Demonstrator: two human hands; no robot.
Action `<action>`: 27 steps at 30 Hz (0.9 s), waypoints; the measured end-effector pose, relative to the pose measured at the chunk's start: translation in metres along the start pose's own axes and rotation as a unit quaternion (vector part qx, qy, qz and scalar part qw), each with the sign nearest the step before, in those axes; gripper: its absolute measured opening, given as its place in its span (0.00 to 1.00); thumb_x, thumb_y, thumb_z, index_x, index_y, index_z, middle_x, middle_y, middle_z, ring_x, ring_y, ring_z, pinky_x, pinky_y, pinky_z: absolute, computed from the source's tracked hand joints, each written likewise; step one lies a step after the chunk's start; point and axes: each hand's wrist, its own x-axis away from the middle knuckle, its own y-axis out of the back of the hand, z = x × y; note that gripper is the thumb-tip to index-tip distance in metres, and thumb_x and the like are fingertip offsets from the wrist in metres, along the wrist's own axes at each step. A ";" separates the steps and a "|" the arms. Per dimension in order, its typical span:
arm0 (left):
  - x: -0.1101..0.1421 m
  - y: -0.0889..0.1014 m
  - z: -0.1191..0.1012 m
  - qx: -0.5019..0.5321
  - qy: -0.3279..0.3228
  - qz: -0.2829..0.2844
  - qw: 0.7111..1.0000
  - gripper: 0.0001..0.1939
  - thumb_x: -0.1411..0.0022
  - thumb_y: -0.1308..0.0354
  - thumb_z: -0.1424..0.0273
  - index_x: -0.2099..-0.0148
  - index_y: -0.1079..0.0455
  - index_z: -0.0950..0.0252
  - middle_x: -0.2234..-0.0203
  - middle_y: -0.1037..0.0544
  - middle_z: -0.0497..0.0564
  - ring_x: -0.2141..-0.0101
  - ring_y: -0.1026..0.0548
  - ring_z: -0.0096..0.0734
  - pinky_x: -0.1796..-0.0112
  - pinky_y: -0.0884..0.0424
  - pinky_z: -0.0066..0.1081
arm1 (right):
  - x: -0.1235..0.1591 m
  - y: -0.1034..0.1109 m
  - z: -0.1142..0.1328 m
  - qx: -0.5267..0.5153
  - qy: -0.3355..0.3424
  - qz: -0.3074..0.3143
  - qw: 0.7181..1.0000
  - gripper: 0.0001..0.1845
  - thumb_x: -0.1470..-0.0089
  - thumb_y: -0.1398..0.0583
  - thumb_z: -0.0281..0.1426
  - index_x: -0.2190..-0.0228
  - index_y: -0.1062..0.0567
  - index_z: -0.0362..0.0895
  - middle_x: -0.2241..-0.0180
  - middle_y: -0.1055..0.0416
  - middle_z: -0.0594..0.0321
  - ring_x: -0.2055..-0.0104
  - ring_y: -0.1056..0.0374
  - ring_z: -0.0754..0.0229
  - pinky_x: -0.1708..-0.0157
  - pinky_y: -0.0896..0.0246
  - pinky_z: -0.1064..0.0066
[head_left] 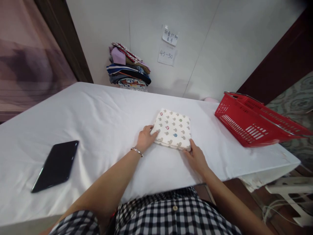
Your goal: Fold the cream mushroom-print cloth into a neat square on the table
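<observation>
A folded white cloth (174,127) with small grey, red, blue and green mushroom-like prints lies as a neat square on the white-covered table. My left hand (146,138) grips its left edge, thumb on top and fingers at the side; a silver bracelet circles that wrist. At the near right corner, my right hand (195,157) pinches the cloth, with some of its fingers hidden under or behind the edge.
A red plastic basket (246,120) with metal handles stands at the table's right end. On the left lies a black tablet (56,165). A stack of folded fabrics (129,68) rises behind the table's back edge, against a wall with two paper notes (167,55).
</observation>
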 end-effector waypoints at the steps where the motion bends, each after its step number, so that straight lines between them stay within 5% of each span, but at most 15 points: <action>1: 0.000 0.000 0.000 -0.001 -0.001 0.000 1.000 0.18 0.42 0.45 0.58 0.52 0.34 0.62 0.56 0.28 0.52 0.60 0.28 0.35 0.58 0.34 0.33 | -0.003 -0.002 0.001 -0.008 -0.002 -0.004 1.000 0.37 0.47 0.47 0.45 0.40 0.46 0.41 0.58 0.28 0.51 0.57 0.33 0.47 0.58 0.37 0.56; 9: 0.011 -0.006 -0.008 0.015 -0.040 0.068 0.997 0.19 0.43 0.45 0.58 0.51 0.35 0.61 0.57 0.29 0.51 0.64 0.27 0.32 0.62 0.31 0.31 | -0.026 0.009 -0.042 -0.104 -0.026 -0.107 0.988 0.29 0.50 0.47 0.37 0.45 0.36 0.46 0.47 0.33 0.58 0.50 0.36 0.52 0.54 0.38 0.59; 14: 0.017 -0.007 -0.015 0.033 -0.077 0.126 0.989 0.17 0.43 0.45 0.57 0.54 0.32 0.61 0.59 0.27 0.49 0.66 0.27 0.31 0.62 0.31 0.31 | -0.024 0.017 -0.065 -0.095 -0.081 -0.066 0.990 0.26 0.51 0.46 0.37 0.49 0.33 0.46 0.55 0.28 0.59 0.56 0.32 0.52 0.56 0.38 0.60; 20: 0.015 -0.003 -0.013 0.069 -0.047 0.143 0.986 0.18 0.45 0.44 0.58 0.55 0.31 0.62 0.64 0.25 0.48 0.67 0.27 0.30 0.64 0.31 0.29 | -0.022 0.020 -0.056 -0.059 -0.093 -0.038 0.993 0.31 0.52 0.44 0.41 0.46 0.36 0.46 0.60 0.26 0.59 0.62 0.30 0.53 0.63 0.36 0.64; 27: 0.017 -0.002 -0.015 0.103 -0.026 0.155 0.982 0.15 0.45 0.44 0.59 0.58 0.31 0.61 0.72 0.26 0.44 0.71 0.28 0.28 0.68 0.33 0.27 | -0.030 0.024 -0.064 -0.035 -0.063 -0.005 0.997 0.27 0.48 0.48 0.37 0.46 0.35 0.48 0.53 0.29 0.58 0.53 0.33 0.52 0.54 0.38 0.61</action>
